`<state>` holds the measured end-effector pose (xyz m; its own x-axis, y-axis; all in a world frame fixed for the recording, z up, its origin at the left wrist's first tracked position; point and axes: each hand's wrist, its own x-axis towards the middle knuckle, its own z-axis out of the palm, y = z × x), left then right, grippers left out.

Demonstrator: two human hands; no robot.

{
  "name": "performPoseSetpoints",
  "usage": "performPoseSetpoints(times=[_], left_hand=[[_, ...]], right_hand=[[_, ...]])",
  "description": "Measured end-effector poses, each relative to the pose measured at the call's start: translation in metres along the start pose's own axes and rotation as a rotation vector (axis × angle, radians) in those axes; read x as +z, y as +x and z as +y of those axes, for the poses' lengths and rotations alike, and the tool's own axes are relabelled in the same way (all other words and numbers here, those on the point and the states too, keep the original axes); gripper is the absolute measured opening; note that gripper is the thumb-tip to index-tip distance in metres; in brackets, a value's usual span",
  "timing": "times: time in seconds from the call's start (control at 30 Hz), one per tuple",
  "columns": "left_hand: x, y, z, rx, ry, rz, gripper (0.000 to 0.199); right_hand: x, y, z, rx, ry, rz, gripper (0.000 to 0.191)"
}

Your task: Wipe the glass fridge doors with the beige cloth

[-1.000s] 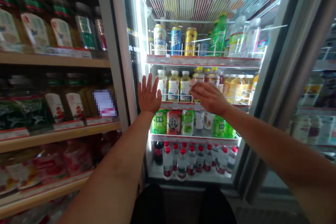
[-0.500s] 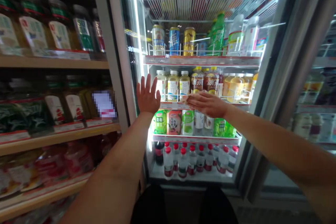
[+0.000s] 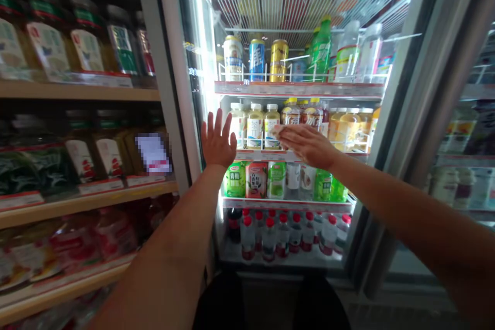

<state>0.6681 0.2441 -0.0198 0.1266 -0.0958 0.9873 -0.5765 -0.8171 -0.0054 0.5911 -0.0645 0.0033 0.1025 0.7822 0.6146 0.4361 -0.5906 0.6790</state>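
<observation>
My left hand [image 3: 219, 144] lies flat with its fingers spread against the glass door [image 3: 197, 113] of a lit drinks fridge, near the left edge. To the right, my right hand [image 3: 305, 144] is at the same glass, palm toward it and fingers together pointing left. A pale, crumpled piece of cloth [image 3: 277, 131] shows at its fingertips; most of it is hidden under the hand. Behind the glass, tea bottles with white caps [image 3: 254, 126] stand between the hands, and brown bottles with yellow caps [image 3: 292, 111] are partly covered by the right hand.
Cans [image 3: 257, 59] and a green bottle [image 3: 324, 46] stand on a higher fridge shelf, red-capped bottles [image 3: 269, 237] at the bottom. Left is an open wooden shelf [image 3: 77, 92] with bottles. A metal door frame [image 3: 417, 113] runs down the right side.
My right hand has moved slightly up along the glass with the cloth, its fingers now higher over the brown bottles. My left hand has stayed in place.
</observation>
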Motion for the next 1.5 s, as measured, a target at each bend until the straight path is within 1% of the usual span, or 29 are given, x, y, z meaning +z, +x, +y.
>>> performPoseSetpoints(times=[0.07, 0.1, 0.13, 0.17, 0.27, 0.3, 0.33, 0.37, 0.47, 0.5, 0.53, 0.57, 0.67, 0.7, 0.73, 0.77, 0.83, 0.9, 0.93, 1.07, 1.1, 1.13, 1.23, 1.27, 1.3, 1.33, 1.37, 1.47, 1.5], left_hand=[[0.0, 0.0, 0.0, 0.007, 0.01, 0.003, 0.057], [0.0, 0.0, 0.0, 0.015, 0.021, 0.009, 0.057], [0.0, 0.0, 0.0, 0.021, 0.031, 0.016, 0.057], [0.0, 0.0, 0.0, 0.027, 0.037, 0.021, 0.057], [0.0, 0.0, 0.0, 0.025, 0.032, 0.025, 0.056], [0.0, 0.0, -0.001, 0.021, 0.027, 0.024, 0.056], [0.001, 0.0, -0.001, 0.017, 0.023, 0.024, 0.056], [0.001, 0.0, -0.001, 0.014, 0.02, 0.024, 0.056], [0.0, 0.0, -0.001, 0.01, 0.007, 0.012, 0.056], [0.0, 0.0, -0.001, 0.006, 0.001, 0.009, 0.056], [0.0, 0.0, 0.0, 0.004, -0.006, 0.005, 0.056], [0.0, 0.0, 0.0, 0.002, -0.01, 0.002, 0.056], [0.001, 0.0, -0.001, 0.009, 0.003, 0.006, 0.057], [0.001, 0.0, -0.001, 0.016, 0.014, 0.009, 0.057], [0.001, 0.0, -0.001, 0.021, 0.024, 0.013, 0.057], [0.002, 0.0, -0.002, 0.023, 0.031, 0.017, 0.057], [0.002, -0.001, -0.003, 0.024, 0.033, 0.013, 0.057], [0.002, -0.001, -0.003, 0.024, 0.028, 0.0, 0.057], [0.002, -0.001, -0.004, 0.025, 0.026, -0.004, 0.057], [0.003, 0.0, -0.005, 0.035, 0.028, 0.015, 0.057], [0.003, 0.0, -0.005, 0.038, 0.029, 0.02, 0.057], [0.003, 0.0, -0.006, 0.04, 0.029, 0.02, 0.057], [0.003, 0.0, -0.005, 0.037, 0.038, 0.006, 0.058], [0.003, 0.0, -0.005, 0.033, 0.041, 0.003, 0.058], [0.003, 0.0, -0.004, 0.031, 0.044, 0.003, 0.058], [0.002, 0.0, -0.004, 0.028, 0.045, 0.005, 0.058], [0.002, 0.0, -0.004, 0.025, 0.044, 0.008, 0.058], [0.002, 0.0, -0.003, 0.034, 0.05, 0.004, 0.059], [0.001, 0.001, -0.003, 0.037, 0.051, -0.001, 0.059]], right_hand=[[0.0, 0.004, 0.004, 0.172, -0.039, 0.116, 0.058], [0.001, 0.004, 0.004, 0.222, -0.046, 0.152, 0.059], [0.003, 0.003, 0.001, 0.233, -0.043, 0.16, 0.06], [0.006, 0.002, -0.002, 0.198, -0.031, 0.137, 0.059], [0.012, -0.004, -0.011, -0.064, 0.036, -0.026, 0.055], [0.012, -0.005, -0.012, -0.124, 0.048, -0.063, 0.054], [0.011, -0.005, -0.011, -0.134, 0.047, -0.071, 0.053], [0.01, -0.005, -0.008, -0.091, 0.036, -0.048, 0.054], [0.008, -0.002, -0.003, 0.173, -0.027, 0.104, 0.058], [0.008, -0.002, -0.003, 0.224, -0.04, 0.136, 0.058], [0.009, -0.003, -0.006, 0.229, -0.043, 0.14, 0.057], [0.011, -0.004, -0.01, 0.187, -0.036, 0.116, 0.056], [0.013, -0.007, -0.016, -0.054, -0.003, 0.006, 0.051], [0.012, -0.008, -0.015, -0.098, -0.008, 0.004, 0.05], [0.01, -0.009, -0.012, -0.092, -0.026, 0.029, 0.049], [0.008, -0.009, -0.008, -0.039, -0.05, 0.074, 0.048], [0.004, -0.012, 0.0, 0.142, -0.084, 0.174, 0.048], [0.002, -0.018, 0.001, 0.274, -0.078, 0.222, 0.051], [0.002, -0.022, -0.001, 0.273, -0.063, 0.212, 0.053], [0.001, -0.037, -0.008, 0.004, -0.022, 0.058, 0.055], [-0.001, -0.04, -0.005, -0.011, -0.035, 0.05, 0.054], [-0.003, -0.042, 0.0, 0.025, -0.057, 0.074, 0.053], [-0.009, -0.049, 0.016, 0.293, -0.139, 0.245, 0.051], [-0.01, -0.054, 0.019, 0.372, -0.161, 0.287, 0.051], [-0.009, -0.059, 0.018, 0.415, -0.175, 0.303, 0.051], [-0.008, -0.064, 0.015, 0.414, -0.176, 0.284, 0.051], [-0.007, -0.071, 0.011, 0.371, -0.165, 0.235, 0.051], [-0.009, -0.087, -0.001, 0.143, -0.107, 0.054, 0.05], [-0.011, -0.091, 0.0, 0.109, -0.102, 0.026, 0.05]])
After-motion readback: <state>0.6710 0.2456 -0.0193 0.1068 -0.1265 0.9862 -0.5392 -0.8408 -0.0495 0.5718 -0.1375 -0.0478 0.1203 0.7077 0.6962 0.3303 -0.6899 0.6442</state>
